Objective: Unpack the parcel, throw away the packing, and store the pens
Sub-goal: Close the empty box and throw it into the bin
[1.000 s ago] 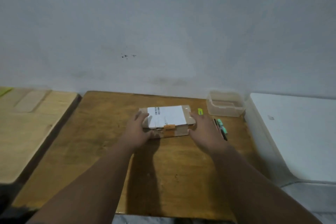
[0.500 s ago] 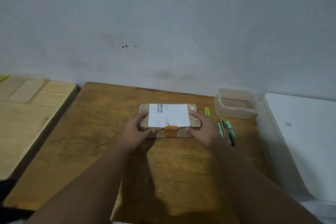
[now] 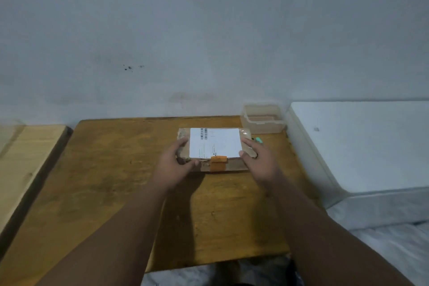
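At the far left a pale wooden board (image 3: 25,158) lies alongside the darker wooden tabletop (image 3: 111,169), a narrow dark gap between them. Toward the back of the tabletop, right of its middle, sits the parcel (image 3: 232,165), a flat brown cardboard box with a white shipping label (image 3: 214,143) on top and a strip of orange tape (image 3: 218,162) folded over its near edge. The left hand (image 3: 173,165) grips the parcel's left end, fingers curled over the top corner and thumb pressed against the near side. The right hand (image 3: 257,158) clasps the right end, fingers laid along the top edge and thumb on the label's near corner. Just beyond the right hand's fingers a green pen tip (image 3: 258,140) shows on the tabletop; the rest is hidden. Behind it, at the back right corner, stands a clear plastic container (image 3: 263,119), open-topped. Right of the tabletop lies a white mattress (image 3: 371,146).
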